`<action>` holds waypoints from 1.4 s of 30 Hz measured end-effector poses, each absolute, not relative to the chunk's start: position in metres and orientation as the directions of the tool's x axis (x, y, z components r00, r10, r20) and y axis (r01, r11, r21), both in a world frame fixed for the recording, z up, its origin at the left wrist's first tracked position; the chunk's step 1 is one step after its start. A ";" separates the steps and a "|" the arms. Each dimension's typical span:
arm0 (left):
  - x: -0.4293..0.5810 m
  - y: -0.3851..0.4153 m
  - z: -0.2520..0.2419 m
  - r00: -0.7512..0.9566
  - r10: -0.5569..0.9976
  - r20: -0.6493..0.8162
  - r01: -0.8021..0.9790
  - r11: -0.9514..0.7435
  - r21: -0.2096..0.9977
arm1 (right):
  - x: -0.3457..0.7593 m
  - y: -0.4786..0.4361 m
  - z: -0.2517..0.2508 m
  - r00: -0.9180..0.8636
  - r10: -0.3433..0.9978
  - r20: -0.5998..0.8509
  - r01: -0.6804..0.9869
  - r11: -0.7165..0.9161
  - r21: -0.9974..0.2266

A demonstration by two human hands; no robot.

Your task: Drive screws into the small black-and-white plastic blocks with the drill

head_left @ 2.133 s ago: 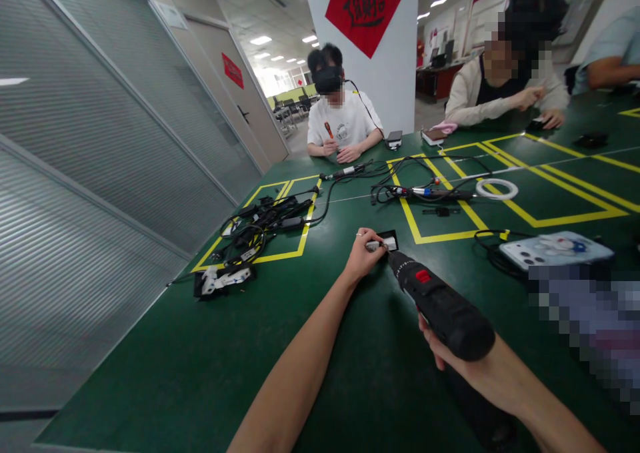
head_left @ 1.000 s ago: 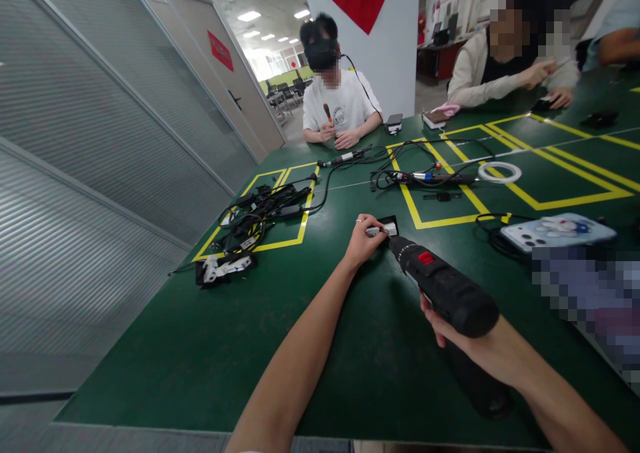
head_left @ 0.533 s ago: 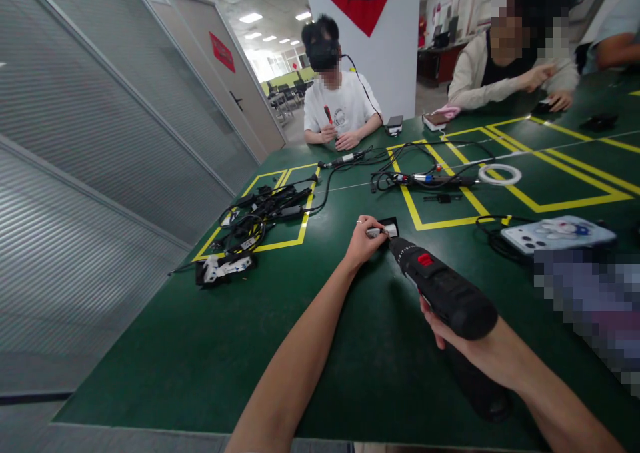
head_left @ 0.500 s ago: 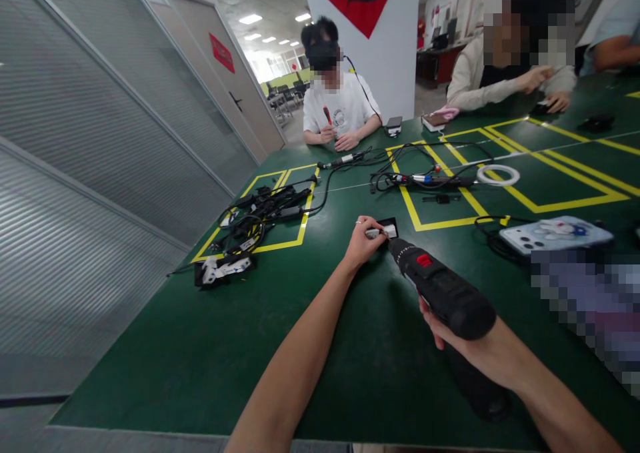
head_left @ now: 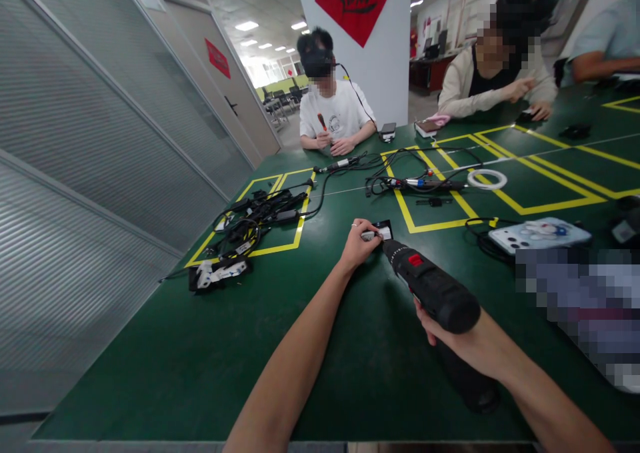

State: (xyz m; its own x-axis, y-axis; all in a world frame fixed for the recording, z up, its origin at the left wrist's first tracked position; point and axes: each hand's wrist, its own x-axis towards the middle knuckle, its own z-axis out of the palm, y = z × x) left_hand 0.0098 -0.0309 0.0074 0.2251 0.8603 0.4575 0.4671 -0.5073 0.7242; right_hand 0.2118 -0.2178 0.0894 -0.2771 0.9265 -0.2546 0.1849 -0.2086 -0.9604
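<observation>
My right hand (head_left: 440, 330) is wrapped round the grip of a black cordless drill (head_left: 433, 286) with a red switch on top. The drill points forward and left, its chuck close to the fingertips of my left hand (head_left: 361, 243). Those fingers are closed on a small black piece with a white face (head_left: 385, 232), low over the table. A ring shows on one finger. The drill's bit and the exact point of contact are too small to make out.
Tangled black cables (head_left: 265, 216) lie left on the green table (head_left: 240, 360), near a black-and-white packet (head_left: 217, 274). Beyond are corded tools (head_left: 420, 184) and a white ring (head_left: 487, 179). A phone (head_left: 540, 234) lies right. Across sits a person (head_left: 335, 116) holding a screwdriver (head_left: 323, 121); others sit right.
The view has shifted slightly, so most things sit a little further left. Both hands keep their hold, and the drill stays at the small piece.
</observation>
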 end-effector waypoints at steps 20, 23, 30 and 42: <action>0.010 -0.031 0.008 0.224 0.860 0.459 0.479 -0.507 0.717 | 0.208 -0.218 0.098 -0.280 0.928 -0.244 0.165 -0.204 -0.965; 0.010 -0.031 0.008 0.224 0.861 0.457 0.480 -0.506 0.717 | 0.210 -0.219 0.099 -0.281 0.928 -0.247 0.175 -0.203 -0.963; 0.009 -0.030 0.008 0.227 0.859 0.459 0.477 -0.509 0.717 | 0.209 -0.218 0.093 -0.280 0.932 -0.231 0.142 -0.198 -0.970; 0.009 -0.030 0.005 0.223 0.856 0.466 0.469 -0.513 0.719 | 0.209 -0.218 0.093 -0.290 0.926 -0.240 0.161 -0.200 -0.966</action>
State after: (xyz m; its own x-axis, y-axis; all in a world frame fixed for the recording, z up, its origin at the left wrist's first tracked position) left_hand 0.0093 -0.0297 0.0055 0.2227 0.8565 0.4657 0.4691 -0.5129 0.7189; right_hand 0.2086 -0.2179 0.0926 -0.2900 0.9264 -0.2400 0.1611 -0.2000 -0.9665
